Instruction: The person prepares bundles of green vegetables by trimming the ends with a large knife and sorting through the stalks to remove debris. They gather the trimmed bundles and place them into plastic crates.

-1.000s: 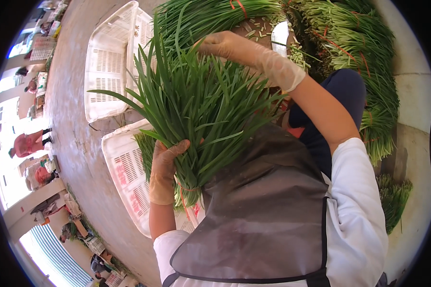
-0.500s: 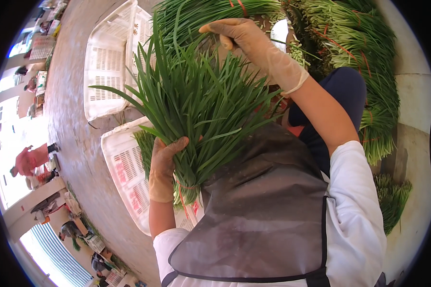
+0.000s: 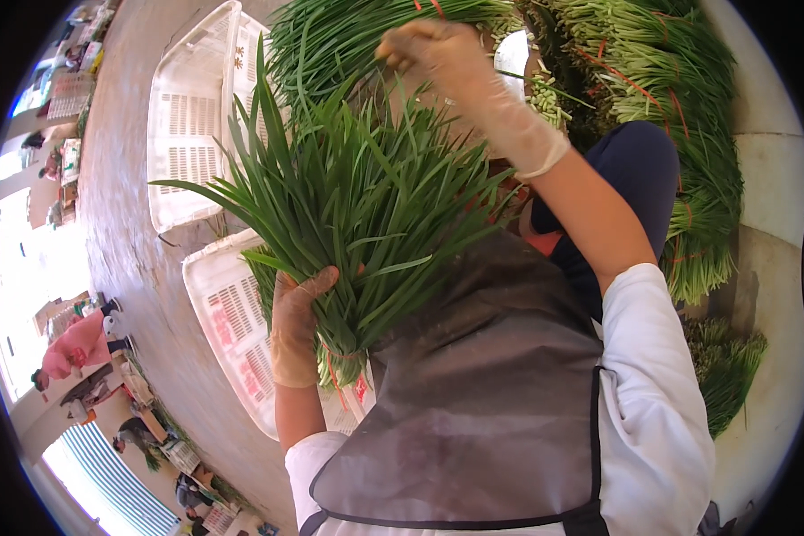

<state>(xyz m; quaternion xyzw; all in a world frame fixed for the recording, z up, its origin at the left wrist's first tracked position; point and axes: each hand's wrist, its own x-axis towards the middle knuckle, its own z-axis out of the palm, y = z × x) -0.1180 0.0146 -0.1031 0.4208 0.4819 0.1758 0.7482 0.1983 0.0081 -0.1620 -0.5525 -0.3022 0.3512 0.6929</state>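
My gloved left hand [image 3: 300,322] is closed around a bunch of garlic chives [image 3: 348,196], with its thumb lying across the leaves. Flat dark-green blades fan out away from me. The stem end points toward me, where an orange-red band [image 3: 341,355] circles it beside the apron. Beyond the leaf tips my gloved right hand [image 3: 438,58] is raised near a heap of long green leaves [image 3: 330,54]. Its fingers look bent and are smeared by motion, so whether they hold anything is unclear.
Two white plastic crates [image 3: 188,125] [image 3: 232,313] stand at the left on the wet floor [image 3: 143,223]. Banded green bundles [image 3: 688,134] are piled at the right, with a smaller bundle [image 3: 724,375] nearer. My bent knee [image 3: 634,170] is beside the pile. Other people [image 3: 76,344] are far left.
My right hand has moved slightly left and up, and its fingers look more bent. The bunch in my left hand has shifted a little left. A distant person in pink has moved nearer.
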